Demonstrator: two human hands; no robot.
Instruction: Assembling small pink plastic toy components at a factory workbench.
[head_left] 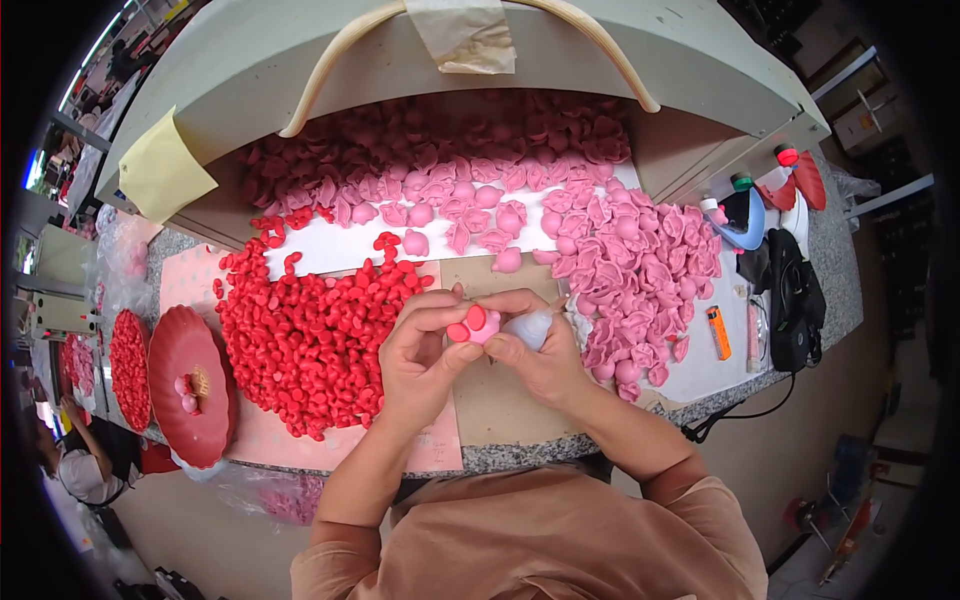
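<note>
Above the middle of the table, my left hand (415, 350) is closed on a small rounded pink piece (489, 327), pinched between thumb and fingers. Two red button-like pieces (475, 318) sit against its left side. My right hand (545, 365) meets it from the other side, its thumb by the pink piece. Within the right hand's curled fingers is a whitish translucent squeeze bottle (532, 328); its tip is hidden. A heap of small red pieces (310, 345) lies left of my hands. Many pink frilled and rounded pieces (635, 260) spread to the right.
A grey hooded housing (560, 60) arches over more pink pieces at the back. On the left stands a red scalloped dish (168, 400) holding a few pink pieces. An orange box (719, 333) and a black pouch (795, 290) lie at right. Another person (90, 470) is at far left.
</note>
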